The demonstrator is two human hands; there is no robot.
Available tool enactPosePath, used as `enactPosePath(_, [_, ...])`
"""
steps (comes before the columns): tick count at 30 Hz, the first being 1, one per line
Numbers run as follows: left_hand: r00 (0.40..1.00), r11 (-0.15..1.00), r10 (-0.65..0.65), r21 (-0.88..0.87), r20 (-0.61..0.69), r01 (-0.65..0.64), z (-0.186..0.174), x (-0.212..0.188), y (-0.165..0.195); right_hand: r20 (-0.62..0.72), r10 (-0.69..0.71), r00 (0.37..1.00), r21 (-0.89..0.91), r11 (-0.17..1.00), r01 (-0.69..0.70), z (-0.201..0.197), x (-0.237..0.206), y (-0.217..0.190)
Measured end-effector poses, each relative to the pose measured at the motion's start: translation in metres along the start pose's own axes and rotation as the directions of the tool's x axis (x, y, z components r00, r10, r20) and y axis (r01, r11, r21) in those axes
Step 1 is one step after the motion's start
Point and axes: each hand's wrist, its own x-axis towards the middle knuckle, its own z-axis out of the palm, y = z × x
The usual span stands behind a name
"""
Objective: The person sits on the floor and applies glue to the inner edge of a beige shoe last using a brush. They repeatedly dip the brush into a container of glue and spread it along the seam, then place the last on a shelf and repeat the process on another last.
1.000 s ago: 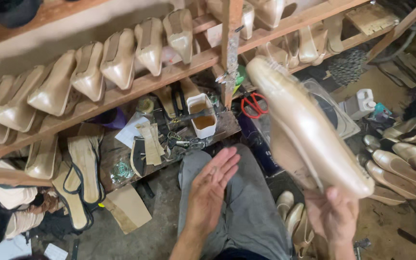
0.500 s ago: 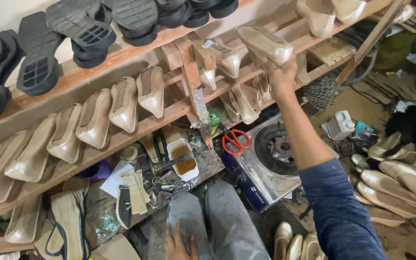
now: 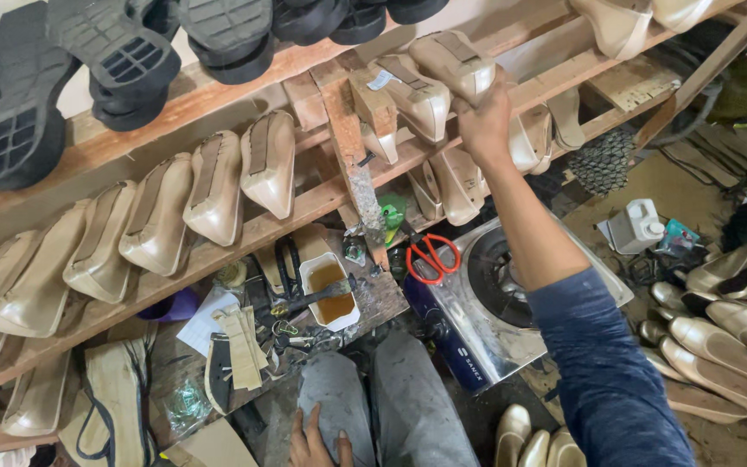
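My right hand (image 3: 483,121) reaches up to the sloping wooden rack (image 3: 304,207) and grips a beige high-heeled shoe (image 3: 451,62) resting on the upper rail, beside another beige shoe (image 3: 412,93). My left hand (image 3: 315,443) rests flat on my left knee in grey trousers at the bottom edge, holding nothing. More beige shoes (image 3: 209,186) hang in a row along the lower rail to the left.
Black chunky soles (image 3: 114,60) line the top shelf. Below the rack lie a tub of amber glue with a brush (image 3: 332,298), red-handled scissors (image 3: 430,257), a steel gas stove (image 3: 512,285) and a white jug (image 3: 637,227). Finished beige shoes (image 3: 728,333) pile at the right.
My right hand has carried the beige shoe from in front of me up onto the rack. My left hand has dropped from mid-air down to my knee.
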Motion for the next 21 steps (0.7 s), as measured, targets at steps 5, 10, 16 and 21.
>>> enactPosePath(5, [0.998, 0.999, 0.043, -0.001, -0.045, -0.043, 0.010, 0.001, -0.004, 0.042, -0.103, 0.994, -0.003, 0.995, 0.103, -0.008, -0.006, -0.003])
enactPosePath(10, [0.998, 1.000, 0.004, -0.030, -0.055, -0.005, 0.011, 0.004, -0.001, 0.018, -0.039, 0.999, -0.090, 0.995, 0.040, -0.008, -0.005, 0.001])
enactPosePath(16, [1.000, 1.000, 0.008, 0.009, 0.010, -0.008, 0.012, 0.001, -0.011, 0.168, 0.013, 0.986, 0.245, 0.968, -0.054, -0.023, -0.020, 0.009])
enactPosePath(21, [0.999, 0.996, 0.021, -0.089, -0.050, -0.026, 0.030, -0.002, -0.029, -0.362, -0.015, 0.932, 0.256, 0.960, 0.115, -0.084, 0.025, 0.048])
